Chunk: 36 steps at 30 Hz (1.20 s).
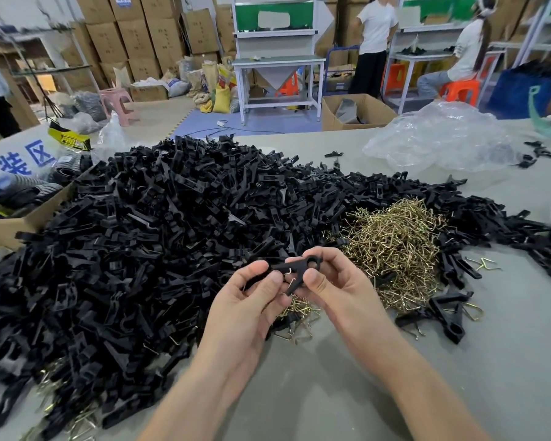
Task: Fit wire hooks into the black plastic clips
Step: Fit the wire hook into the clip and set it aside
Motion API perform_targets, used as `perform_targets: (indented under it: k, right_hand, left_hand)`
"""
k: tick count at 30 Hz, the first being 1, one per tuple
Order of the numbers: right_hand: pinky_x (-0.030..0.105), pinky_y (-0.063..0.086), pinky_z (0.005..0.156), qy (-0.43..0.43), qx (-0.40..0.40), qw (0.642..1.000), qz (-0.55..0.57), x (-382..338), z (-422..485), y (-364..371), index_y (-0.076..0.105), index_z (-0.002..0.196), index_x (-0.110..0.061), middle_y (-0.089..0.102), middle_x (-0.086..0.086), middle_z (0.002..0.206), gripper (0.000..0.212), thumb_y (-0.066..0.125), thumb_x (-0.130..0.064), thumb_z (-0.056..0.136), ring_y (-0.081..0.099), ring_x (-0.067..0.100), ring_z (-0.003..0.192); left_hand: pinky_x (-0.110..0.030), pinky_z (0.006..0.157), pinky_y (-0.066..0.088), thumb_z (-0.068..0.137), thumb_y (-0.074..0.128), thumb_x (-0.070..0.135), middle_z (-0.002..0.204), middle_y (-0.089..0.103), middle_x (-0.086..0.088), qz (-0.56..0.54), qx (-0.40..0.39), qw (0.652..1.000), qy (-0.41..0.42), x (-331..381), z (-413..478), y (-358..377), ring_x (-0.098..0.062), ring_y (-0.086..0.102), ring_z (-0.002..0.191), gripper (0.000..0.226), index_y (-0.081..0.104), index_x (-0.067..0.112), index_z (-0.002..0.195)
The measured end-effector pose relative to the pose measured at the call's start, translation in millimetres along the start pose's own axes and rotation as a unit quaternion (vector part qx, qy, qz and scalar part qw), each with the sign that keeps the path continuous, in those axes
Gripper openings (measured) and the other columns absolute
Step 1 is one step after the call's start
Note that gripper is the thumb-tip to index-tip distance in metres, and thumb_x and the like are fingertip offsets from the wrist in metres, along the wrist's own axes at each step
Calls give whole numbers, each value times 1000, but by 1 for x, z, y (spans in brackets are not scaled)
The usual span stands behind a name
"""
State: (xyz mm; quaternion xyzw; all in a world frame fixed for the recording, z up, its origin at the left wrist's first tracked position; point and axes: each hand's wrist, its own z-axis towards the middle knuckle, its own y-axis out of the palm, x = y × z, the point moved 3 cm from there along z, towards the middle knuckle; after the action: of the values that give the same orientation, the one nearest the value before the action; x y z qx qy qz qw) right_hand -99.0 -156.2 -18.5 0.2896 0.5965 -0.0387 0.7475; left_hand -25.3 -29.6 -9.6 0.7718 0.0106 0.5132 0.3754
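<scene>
Closest in, the left hand (248, 300) and right hand (334, 281) meet just above the grey table (331, 393), each pinching one end of a single black clip (299, 265) between thumb and curled fingers. A thin wire hook (290, 278) shows at the clip's middle, between the two thumbs. It looks partly seated, though whether it has snapped home is too small to tell. Under the hands lie a few loose hooks, and just to the right a small group of clips with wire loops on them (442, 313), which are probably finished pieces. Beyond that the job looks barely dented: a broad heap of bare black clips (156, 233) spreads across the table, touching a tangled mound of brass-coloured hooks (395, 243). An open cardboard box (10, 227) sits at the left edge, and a crumpled clear plastic bag (442, 138) lies farther back on the right. Past the table is a workshop floor with a white workbench (277, 62), stacked cartons (140, 36), orange stools (462, 90) and other people at their stations.
</scene>
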Motion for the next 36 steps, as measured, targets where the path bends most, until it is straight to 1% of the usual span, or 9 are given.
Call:
perform_targets:
  k: [12, 16, 19, 21, 25, 29, 31, 33, 36]
  right_hand:
    - [24, 58, 82, -27, -8, 997, -66, -4, -2, 1, 62, 111, -7, 75, 4, 99, 31, 68, -16, 82, 72, 17, 91]
    - [28, 57, 85, -32, -7, 999, -42, -1, -1, 0, 68, 114, -16, 74, 7, 102, 30, 68, -22, 85, 72, 20, 96]
    - [30, 55, 93, -28, -8, 1000, 1, -2, -1, -3, 71, 122, -28, 73, 6, 107, 32, 66, -23, 90, 69, 22, 106]
    - [30, 55, 93, -11, -14, 999, 41, -1, -1, 0, 69, 125, -24, 72, 6, 106, 34, 66, -23, 91, 69, 21, 104]
    - [30, 54, 74, 18, 18, 991, 128, 3, -7, 12, 71, 110, -17, 66, 8, 93, 28, 61, -37, 92, 63, 19, 85]
    - [34, 54, 84, 54, 118, 966, 225, 11, -12, 19, 64, 78, -19, 64, 3, 85, 33, 51, -42, 97, 68, 20, 88]
    - [36, 55, 85, 62, 152, 952, 260, 11, -13, 19, 56, 72, -19, 65, 4, 85, 34, 50, -36, 101, 71, 25, 91]
    - [36, 56, 81, 67, 173, 948, 257, 11, -13, 19, 54, 70, -20, 65, 3, 82, 36, 46, -32, 104, 72, 26, 86]
    - [32, 58, 69, 74, 204, 943, 253, 12, -15, 19, 53, 65, -23, 63, 2, 76, 40, 45, -31, 103, 71, 24, 77]
  left_hand:
    - [-18, 49, 47, 74, 71, 12, 74, 64, -7, 48, -19, 999, 0, -4, -3, 4, -8, 53, 51, 34, 64, 7, 106]
    - [-19, 58, 54, 74, 70, 15, 84, 73, -9, 63, -59, 996, 33, -4, -4, 6, -10, 65, 64, 40, 68, 5, 113]
    - [-21, 71, 57, 75, 71, 16, 94, 76, -9, 86, -94, 990, 60, -3, -7, 9, -15, 73, 86, 33, 76, 16, 108]
    - [-20, 72, 56, 76, 71, 21, 91, 76, -6, 136, -86, 982, 101, -1, -10, 10, -15, 73, 85, 28, 77, 26, 103]
    - [-18, 72, 53, 82, 74, 17, 85, 75, 6, 279, -70, 941, 180, 1, -15, 12, -7, 71, 79, 27, 72, 37, 100]
    - [-6, 84, 44, 87, 72, 7, 102, 65, 34, 487, -79, 828, 266, -17, -22, 20, 10, 61, 100, 46, 65, 46, 109]
    - [-3, 93, 37, 91, 67, 11, 109, 61, 37, 541, -86, 779, 303, -29, -25, 24, 12, 53, 111, 35, 65, 33, 119]
    - [0, 92, 33, 92, 65, 11, 114, 57, 31, 558, -78, 767, 305, -35, -23, 24, 14, 51, 111, 29, 66, 23, 119]
    - [1, 83, 36, 101, 53, 16, 98, 58, 39, 544, -85, 790, 269, -35, -27, 27, 23, 50, 97, 27, 58, 42, 107]
